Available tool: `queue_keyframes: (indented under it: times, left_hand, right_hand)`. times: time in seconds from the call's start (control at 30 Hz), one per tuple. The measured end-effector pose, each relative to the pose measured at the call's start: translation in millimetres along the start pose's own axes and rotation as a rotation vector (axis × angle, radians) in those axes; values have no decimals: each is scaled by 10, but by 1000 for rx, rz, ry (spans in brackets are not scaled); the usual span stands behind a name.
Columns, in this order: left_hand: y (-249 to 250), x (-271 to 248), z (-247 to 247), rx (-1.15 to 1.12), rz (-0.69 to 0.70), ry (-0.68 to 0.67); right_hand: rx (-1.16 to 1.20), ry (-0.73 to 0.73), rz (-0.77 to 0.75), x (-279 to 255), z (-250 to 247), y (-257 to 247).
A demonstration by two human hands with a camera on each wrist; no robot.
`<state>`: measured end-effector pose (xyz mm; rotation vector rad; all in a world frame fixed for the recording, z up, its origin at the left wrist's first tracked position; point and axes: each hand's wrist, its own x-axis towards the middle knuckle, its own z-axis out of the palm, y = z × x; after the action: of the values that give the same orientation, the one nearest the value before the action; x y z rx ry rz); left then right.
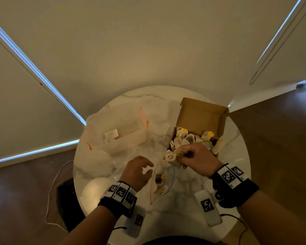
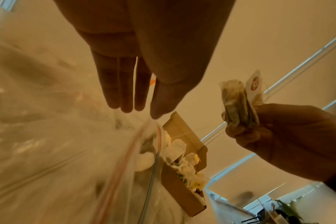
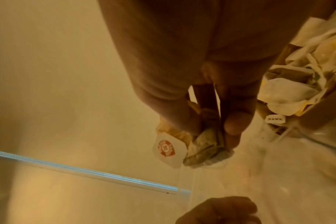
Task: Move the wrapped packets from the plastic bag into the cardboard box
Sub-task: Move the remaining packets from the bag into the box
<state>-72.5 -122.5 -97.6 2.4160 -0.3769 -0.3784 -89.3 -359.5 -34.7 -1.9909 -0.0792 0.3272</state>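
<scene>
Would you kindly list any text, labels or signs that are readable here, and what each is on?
"YATE", seen upside down: a white paper tag at the cardboard box.
Red round emblem on the tag of the packet the right hand holds: lettering too blurred to read.
Black-and-white square markers on the wristbands: patterns, no words.

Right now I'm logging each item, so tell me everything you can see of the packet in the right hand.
The packet is a small crumpled clear wrapper with greenish-brown contents. A white paper tag with a red round logo hangs beside it. The right hand pinches it between thumb and fingers, above the table, just short of the box.
</scene>
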Motion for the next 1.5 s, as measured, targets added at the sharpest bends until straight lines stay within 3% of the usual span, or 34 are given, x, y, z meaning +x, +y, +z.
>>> queue_keyframes:
  times: [0.13, 0.3, 0.43, 0.63, 0.77, 1.07, 1.2, 1.5]
  left_hand:
    - [234, 38, -152, -222, 113, -33]
    - [496, 80, -197, -369, 19, -275]
    - [585, 41, -218, -533, 2, -345]
    - [727, -59, -318, -1049, -21, -369]
    - [799, -27, -426, -1223, -23, -255]
    - [878, -52, -475, -1127, -104, -2]
    - [865, -41, -482, -1135, -136, 27]
    - [873, -23, -460, -1074, -134, 32]
  right_hand:
    - [106, 10, 1, -33, -62, -171]
    - [302, 0, 15, -92, -101, -455]
    - [422, 8, 61, -123, -162, -675]
    - [450, 30, 80, -114, -174, -732]
    - [354, 19, 97, -133, -139, -719]
    - [198, 163, 54, -72, 28, -595]
    - [209, 292, 11, -84, 67, -582]
    - [174, 412, -32, -35, 131, -576]
